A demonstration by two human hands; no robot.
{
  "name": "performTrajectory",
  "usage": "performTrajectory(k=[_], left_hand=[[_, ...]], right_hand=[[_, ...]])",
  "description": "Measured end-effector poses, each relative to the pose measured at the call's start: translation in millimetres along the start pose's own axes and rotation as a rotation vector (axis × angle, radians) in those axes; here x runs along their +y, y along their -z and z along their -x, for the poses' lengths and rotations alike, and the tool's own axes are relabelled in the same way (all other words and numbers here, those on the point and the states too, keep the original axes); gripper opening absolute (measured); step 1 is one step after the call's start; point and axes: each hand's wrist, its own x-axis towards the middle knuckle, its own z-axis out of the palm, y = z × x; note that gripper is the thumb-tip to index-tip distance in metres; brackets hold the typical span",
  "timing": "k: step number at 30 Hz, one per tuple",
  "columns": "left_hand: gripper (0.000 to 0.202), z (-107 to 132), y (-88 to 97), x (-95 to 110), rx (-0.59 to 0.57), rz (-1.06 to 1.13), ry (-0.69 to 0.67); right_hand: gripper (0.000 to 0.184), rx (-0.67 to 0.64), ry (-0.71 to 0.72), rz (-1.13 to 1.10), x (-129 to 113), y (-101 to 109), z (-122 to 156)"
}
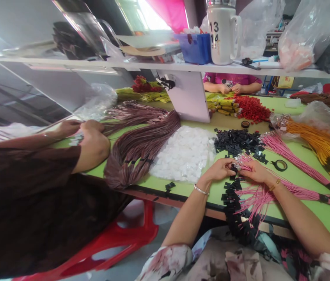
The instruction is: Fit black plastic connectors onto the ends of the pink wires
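Observation:
My left hand (223,169) is closed in a pinch on a small black plastic connector (234,169), just left of my right hand. My right hand (255,172) is closed on thin pink wires (244,158) with metal tips, and its fingertips meet those of my left hand. More pink wires (257,201) hang below over the table edge, beside a dense string of black connectors (231,201) that runs down toward my lap. Behind my hands lies a heap of loose black connectors (238,141). The fingertips are partly hidden among the wires.
A bag of white connectors (184,156) and brown wire bundles (135,156) lie left. Orange wires (314,134) and black tape (279,165) lie right. A shelf (141,65) with a mug (221,35) crosses above. Co-workers sit left, by a red stool (130,242), and opposite.

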Motion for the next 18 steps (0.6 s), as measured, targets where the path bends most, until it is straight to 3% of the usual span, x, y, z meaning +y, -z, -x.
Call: performTrajectory(k=[4,8,10,12,15,17,18], left_hand=[[0.034,2,1.7,3,-0.001,0.008,-0.016],[0.042,14,16.6,7,-0.281,-0.103,0.002],[0.035,17,24.6,7,-0.325,-0.152,-0.015],[0.026,13,29.1,4,-0.169,-0.212,-0.012],[0.027,-4,27.0,-1,0.244,-0.408,0.069],[0.011,-19,21.5,-5,0.482,-0.522,0.079],[0.004,-26,18.3,-7,0.534,-0.555,0.075]], right_hand=[[0.037,-0.027,-0.028,-0.167,3,2,3],[0.038,0.203,-0.146,-0.334,12,1,3],[0.036,0.323,-0.187,-0.415,18,1,3],[0.035,0.364,-0.206,-0.460,22,0,3],[0.035,0.339,-0.202,-0.446,22,0,3],[0.037,0.325,-0.210,-0.427,20,0,3],[0.038,0.322,-0.218,-0.427,19,0,3]])
